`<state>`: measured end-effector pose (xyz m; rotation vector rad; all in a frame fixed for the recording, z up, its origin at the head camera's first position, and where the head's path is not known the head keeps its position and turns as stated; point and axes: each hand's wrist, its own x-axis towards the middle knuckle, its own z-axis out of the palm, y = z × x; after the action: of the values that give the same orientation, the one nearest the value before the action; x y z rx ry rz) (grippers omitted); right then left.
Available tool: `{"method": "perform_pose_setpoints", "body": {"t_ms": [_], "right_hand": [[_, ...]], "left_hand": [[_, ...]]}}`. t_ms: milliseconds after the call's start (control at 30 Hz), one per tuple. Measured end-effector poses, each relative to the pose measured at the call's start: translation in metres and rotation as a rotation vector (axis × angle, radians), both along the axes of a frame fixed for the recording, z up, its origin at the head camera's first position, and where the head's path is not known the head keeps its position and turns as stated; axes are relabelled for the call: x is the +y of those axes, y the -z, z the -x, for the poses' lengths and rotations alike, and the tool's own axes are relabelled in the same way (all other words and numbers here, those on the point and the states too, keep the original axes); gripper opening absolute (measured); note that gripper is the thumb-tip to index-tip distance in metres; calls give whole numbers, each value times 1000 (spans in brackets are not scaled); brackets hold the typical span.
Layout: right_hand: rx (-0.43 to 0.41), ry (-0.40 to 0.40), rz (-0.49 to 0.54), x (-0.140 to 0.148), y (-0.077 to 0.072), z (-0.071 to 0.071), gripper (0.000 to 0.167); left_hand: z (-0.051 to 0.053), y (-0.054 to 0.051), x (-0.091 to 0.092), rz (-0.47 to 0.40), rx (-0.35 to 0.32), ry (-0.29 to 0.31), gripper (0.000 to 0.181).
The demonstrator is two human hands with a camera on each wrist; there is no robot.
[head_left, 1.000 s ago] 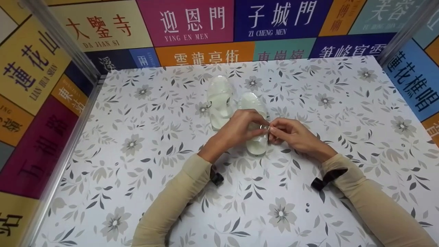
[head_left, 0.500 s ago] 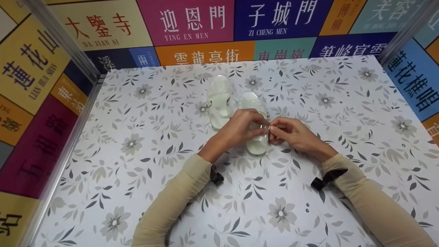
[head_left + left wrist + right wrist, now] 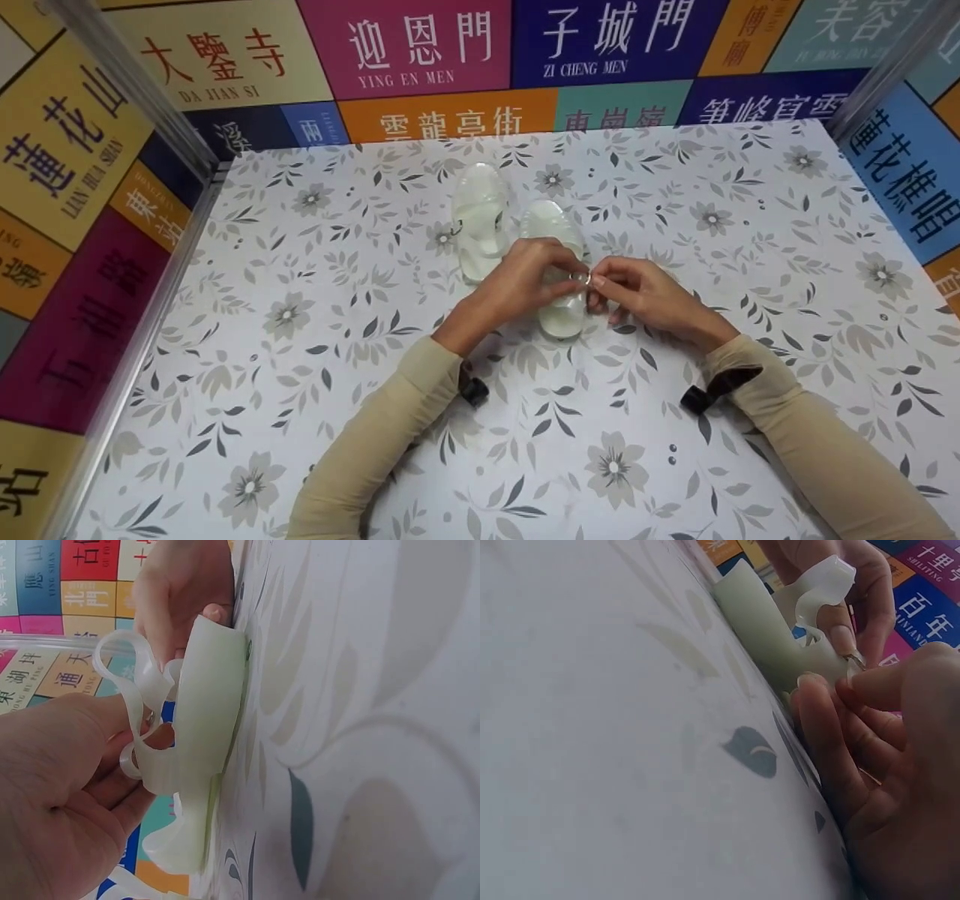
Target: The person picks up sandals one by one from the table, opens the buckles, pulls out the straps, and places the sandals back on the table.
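Two pale translucent sandals lie on the patterned tabletop in the head view: the left sandal [image 3: 480, 217] and, nearer, the right sandal [image 3: 551, 221]. My left hand [image 3: 517, 281] pinches the upper strap of the right sandal near its small metal buckle [image 3: 577, 277]. From the other side, my right hand [image 3: 649, 300] pinches the strap end beside that buckle. In the right wrist view the buckle [image 3: 855, 658] sits between the fingertips of both hands, and the sole [image 3: 757, 622] stands on the table. The left wrist view shows loops of strap [image 3: 142, 690] by my left fingers.
The tabletop [image 3: 300, 420] has a leaf and flower print. Colourful panels with lettering [image 3: 427, 52] stand along its back and sides, with clear strips at the corners. A dark wrist camera [image 3: 474, 391] hangs under the left sleeve, another [image 3: 697, 400] by the right.
The lower fingers of my right hand have loosened and spread slightly downward. The left hand and both sandals have stayed in nearly the same place.
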<state>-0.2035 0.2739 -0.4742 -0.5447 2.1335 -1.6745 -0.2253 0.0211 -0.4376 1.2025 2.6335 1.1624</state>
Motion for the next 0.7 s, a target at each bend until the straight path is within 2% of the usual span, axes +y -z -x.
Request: {"method": "perform_pose_setpoints", "body": {"t_ms": [133, 300, 500, 700], "right_hand": [[28, -33, 27, 0, 3, 1, 27], [49, -33, 52, 0, 4, 1, 25], [-3, -3, 26, 1, 1, 0, 31], [-30, -8, 7, 3, -1, 0, 32]], "left_hand": [[0, -1, 0, 2, -14, -4, 18], [0, 0, 1, 10, -2, -7, 18], [-1, 0, 1, 4, -14, -6, 18], [-1, 1, 1, -13, -4, 0, 17]]}}
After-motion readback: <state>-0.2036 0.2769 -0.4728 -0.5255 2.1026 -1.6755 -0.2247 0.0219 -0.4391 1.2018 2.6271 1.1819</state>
